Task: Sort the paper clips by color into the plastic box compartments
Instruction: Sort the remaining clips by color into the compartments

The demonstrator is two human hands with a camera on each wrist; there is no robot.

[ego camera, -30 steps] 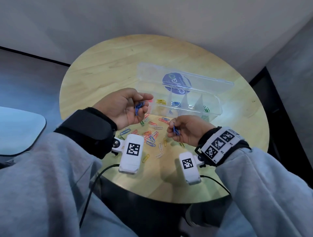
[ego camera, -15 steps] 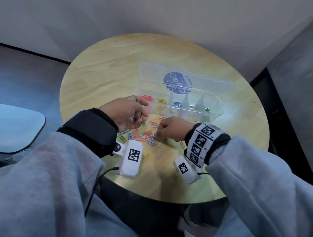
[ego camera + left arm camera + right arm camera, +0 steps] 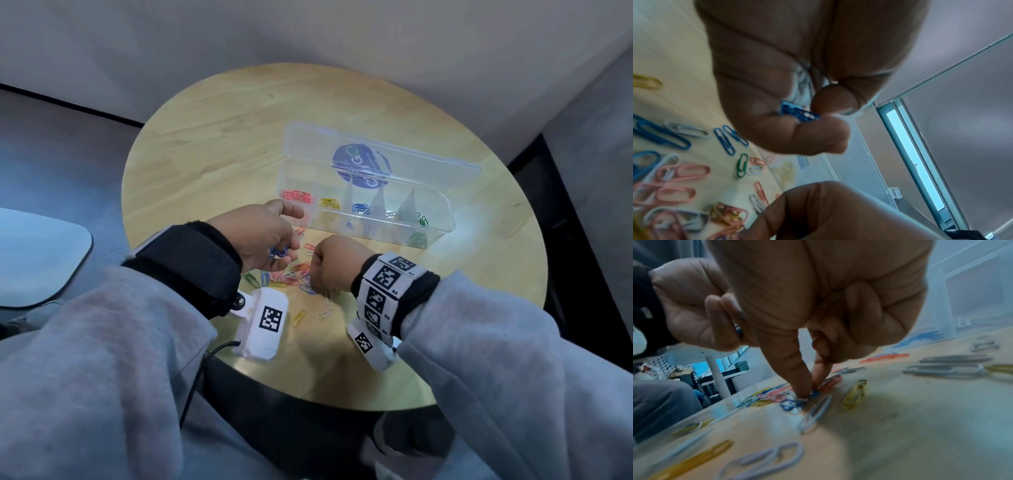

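A clear plastic box (image 3: 442, 224) lies open on the round wooden table, its compartments holding red (image 3: 297, 196), yellow (image 3: 330, 202), blue (image 3: 360, 207) and green (image 3: 424, 221) clips. My left hand (image 3: 270, 240) hovers just left of the box and holds several blue clips (image 3: 800, 112) between curled fingers. My right hand (image 3: 329, 270) is down on the loose pile of mixed clips (image 3: 291, 274), with thumb and forefinger pinching a blue clip (image 3: 813, 393) on the table.
Loose white (image 3: 324, 313) and yellow (image 3: 298, 317) clips lie nearer me on the table (image 3: 212, 144). The box's lid (image 3: 376, 161) stands open behind the compartments. A pale chair seat (image 3: 37, 253) sits at the far left.
My right hand dropped from chest height onto the clip pile and now pinches there. My left hand lowered slightly toward the pile, still holding its blue clips.
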